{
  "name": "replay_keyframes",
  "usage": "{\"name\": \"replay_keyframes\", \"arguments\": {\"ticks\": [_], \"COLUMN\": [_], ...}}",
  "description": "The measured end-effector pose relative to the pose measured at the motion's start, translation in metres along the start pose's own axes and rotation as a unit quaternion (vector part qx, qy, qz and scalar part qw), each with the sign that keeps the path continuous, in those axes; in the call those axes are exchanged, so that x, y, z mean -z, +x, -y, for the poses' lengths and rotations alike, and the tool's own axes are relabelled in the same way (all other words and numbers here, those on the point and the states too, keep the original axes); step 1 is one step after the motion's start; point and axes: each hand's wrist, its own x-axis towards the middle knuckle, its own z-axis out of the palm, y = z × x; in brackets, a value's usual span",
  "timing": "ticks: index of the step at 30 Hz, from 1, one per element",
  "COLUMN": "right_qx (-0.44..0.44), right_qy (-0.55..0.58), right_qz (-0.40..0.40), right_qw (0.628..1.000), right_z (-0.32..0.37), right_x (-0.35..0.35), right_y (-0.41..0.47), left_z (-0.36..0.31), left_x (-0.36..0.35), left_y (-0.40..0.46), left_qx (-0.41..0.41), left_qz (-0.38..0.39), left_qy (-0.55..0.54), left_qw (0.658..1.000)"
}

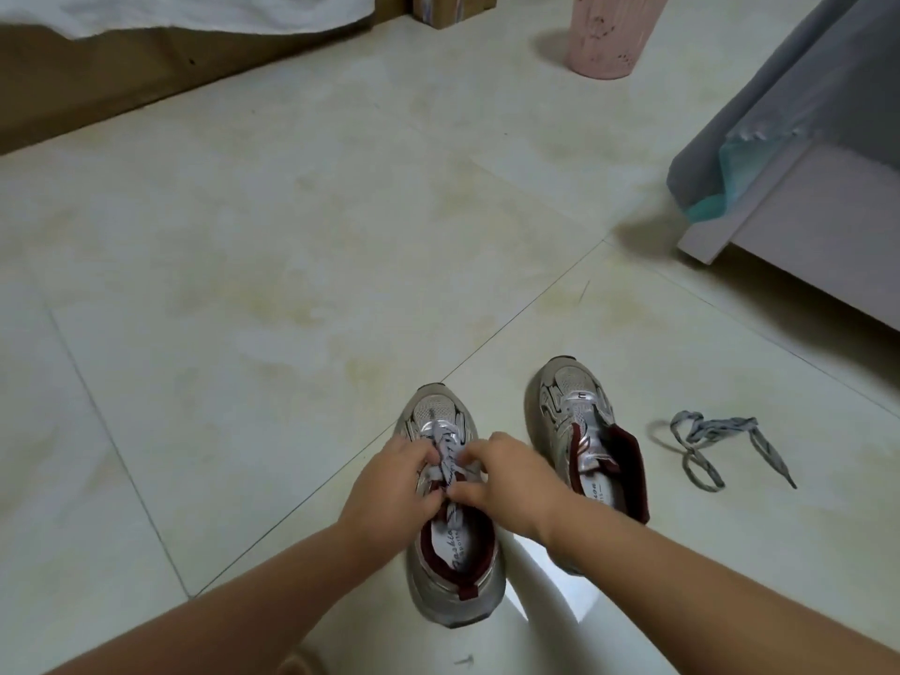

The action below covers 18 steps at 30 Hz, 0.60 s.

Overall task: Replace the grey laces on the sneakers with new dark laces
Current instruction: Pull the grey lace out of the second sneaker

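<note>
Two grey sneakers with dark red lining stand on the tiled floor in front of me. The left sneaker still carries its grey lace across the eyelets. My left hand and my right hand both pinch that lace over the tongue, fingers closed on it. The right sneaker stands beside it with no lace, its tongue loose. A removed grey lace lies in loops on the floor to the right of that shoe. No dark lace is in view.
A pink bin stands at the back. A grey sofa corner with grey cloth is at the right. A wooden bed frame with white sheet runs along the back left. Pale floor tiles stretch between.
</note>
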Motion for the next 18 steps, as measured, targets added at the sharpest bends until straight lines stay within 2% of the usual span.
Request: {"name": "replay_keyframes", "arguments": {"ticks": [3,8,13,18], "right_qx": [0.001,0.007,-0.011,-0.022], "right_qy": [0.050,0.199,0.355,0.375], "right_qz": [-0.038,-0.076,-0.083,-0.082], "right_qw": [0.998,0.977,0.931,0.923], "right_z": [-0.006,-0.010,-0.009,-0.007], "right_x": [-0.015,-0.025,-0.030,-0.028], "right_y": [0.004,0.009,0.012,0.012], "left_z": [0.001,0.001,-0.003,-0.006], "left_x": [-0.008,-0.008,-0.004,-0.001], "left_y": [0.000,0.004,0.004,0.003], "left_qx": [-0.010,0.044,0.109,0.125], "left_qz": [-0.011,-0.005,-0.008,-0.023], "left_qy": [-0.060,-0.145,-0.300,-0.388], "left_qw": [0.998,0.988,0.948,0.913]}}
